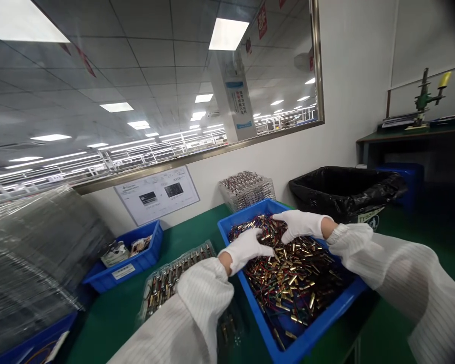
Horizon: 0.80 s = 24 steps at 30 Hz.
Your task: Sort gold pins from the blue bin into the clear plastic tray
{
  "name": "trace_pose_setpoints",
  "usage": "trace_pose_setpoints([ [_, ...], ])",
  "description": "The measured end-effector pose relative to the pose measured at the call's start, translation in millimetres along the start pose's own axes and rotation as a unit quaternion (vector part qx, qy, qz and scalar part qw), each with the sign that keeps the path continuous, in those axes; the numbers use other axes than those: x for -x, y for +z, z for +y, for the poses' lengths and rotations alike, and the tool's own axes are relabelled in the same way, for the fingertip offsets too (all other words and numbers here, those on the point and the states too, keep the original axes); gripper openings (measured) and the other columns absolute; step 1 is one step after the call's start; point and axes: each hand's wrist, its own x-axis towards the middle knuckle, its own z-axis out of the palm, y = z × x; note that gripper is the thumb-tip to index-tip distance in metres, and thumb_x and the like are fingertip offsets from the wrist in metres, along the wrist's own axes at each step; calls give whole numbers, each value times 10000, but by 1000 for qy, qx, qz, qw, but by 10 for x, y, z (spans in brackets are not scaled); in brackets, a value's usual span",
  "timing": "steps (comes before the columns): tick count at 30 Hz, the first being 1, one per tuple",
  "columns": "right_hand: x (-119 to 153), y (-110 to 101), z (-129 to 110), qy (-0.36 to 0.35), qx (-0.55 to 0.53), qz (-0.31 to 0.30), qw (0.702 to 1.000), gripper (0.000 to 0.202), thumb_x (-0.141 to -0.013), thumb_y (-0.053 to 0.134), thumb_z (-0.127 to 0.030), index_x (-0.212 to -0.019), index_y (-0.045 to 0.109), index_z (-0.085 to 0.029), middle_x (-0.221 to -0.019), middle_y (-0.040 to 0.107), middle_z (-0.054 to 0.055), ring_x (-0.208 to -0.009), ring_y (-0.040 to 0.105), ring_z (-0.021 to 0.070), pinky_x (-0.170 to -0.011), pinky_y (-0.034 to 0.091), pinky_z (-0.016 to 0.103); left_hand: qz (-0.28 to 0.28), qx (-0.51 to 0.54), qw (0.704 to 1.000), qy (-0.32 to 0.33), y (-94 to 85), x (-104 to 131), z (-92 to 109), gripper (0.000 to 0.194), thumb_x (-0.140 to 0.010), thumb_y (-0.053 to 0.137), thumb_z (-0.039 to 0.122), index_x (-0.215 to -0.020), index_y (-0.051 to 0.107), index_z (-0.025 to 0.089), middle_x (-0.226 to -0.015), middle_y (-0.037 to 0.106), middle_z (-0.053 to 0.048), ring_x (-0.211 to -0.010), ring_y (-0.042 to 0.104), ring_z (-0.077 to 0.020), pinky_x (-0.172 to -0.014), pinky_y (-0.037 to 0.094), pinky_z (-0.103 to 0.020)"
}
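Reaching into the blue bin right of centre in the head view, 2 gloved hands meet over a heap of small metal parts with thin colored wires. The bin's long axis slants from the frame's middle toward the lower right; the parts inside point every way, with no shared axis. The left hand lies at the bin's left side, its thumb and fingers spread apart and pointing right over the heap. The right hand comes from the right, fingers pointing left, thumb held apart below them. Whether either hand pinches a part, I cannot tell.

At lower centre-left, a clear tray holds rows of metal parts, partly behind the left sleeve. Above the bin, a stack of filled clear trays stands by the wall. The black-lined trash bin is at right; a smaller blue bin with bagged items sits at left.
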Motion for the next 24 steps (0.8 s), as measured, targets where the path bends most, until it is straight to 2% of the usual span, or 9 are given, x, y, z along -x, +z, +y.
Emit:
trace_pose_setpoints([
  [3,-11,31,-107,-22,-8,15,1000,363,-495,601,-206,-857,627,-187,-774,626,25,-699,558,181,-628,415,246,54,-69,996,14,121,-25,96,396,-495,618,165,-890,592,149,-775,610,-30,-721,530,-182,-684,397,-298],
  [6,38,-35,-180,-51,-34,27,998,217,-528,555,-154,-729,634,-176,-693,621,-5,-646,550,143,-596,411,213,42,-68,996,47,40,-52,232,229,-510,564,102,-723,630,153,-627,593,7,-634,514,-153,-642,392,-274],
  [10,93,-139,-228,-106,-118,35,987,257,-588,461,-102,-798,598,-156,-764,622,-8,-709,560,118,-648,421,192,12,-43,994,104,-182,-62,385,205,-539,516,66,-673,631,169,-678,605,14,-685,513,-141,-700,384,-253],
  [14,75,-137,-245,-144,-239,31,960,321,-572,376,-41,-805,585,-118,-776,628,27,-743,571,136,-687,432,233,-17,3,993,117,-170,-102,399,262,-549,487,26,-739,617,151,-745,609,-3,-737,524,-131,-739,390,-249],
  [18,72,-159,-136,-126,-185,27,974,335,-575,444,-75,-865,594,-150,-857,622,17,-789,559,145,-711,420,232,-21,55,994,94,-82,-148,249,468,-577,477,30,-1034,476,131,-986,556,-65,-823,524,-124,-731,410,-249],
  [21,124,-246,53,-63,-105,45,991,375,-551,545,-148,-924,574,-177,-856,613,11,-739,560,152,-641,424,220,-25,68,995,65,-152,-138,101,520,-575,472,33,-1084,426,129,-1082,501,-105,-855,520,-140,-712,420,-270],
  [24,190,-294,210,26,4,-37,999,518,-421,666,-223,-928,575,-162,-788,610,31,-639,563,184,-528,412,238,-44,57,996,42,-260,-78,13,540,-498,542,19,-1024,501,137,-1047,535,-98,-879,514,-178,-758,399,-306],
])
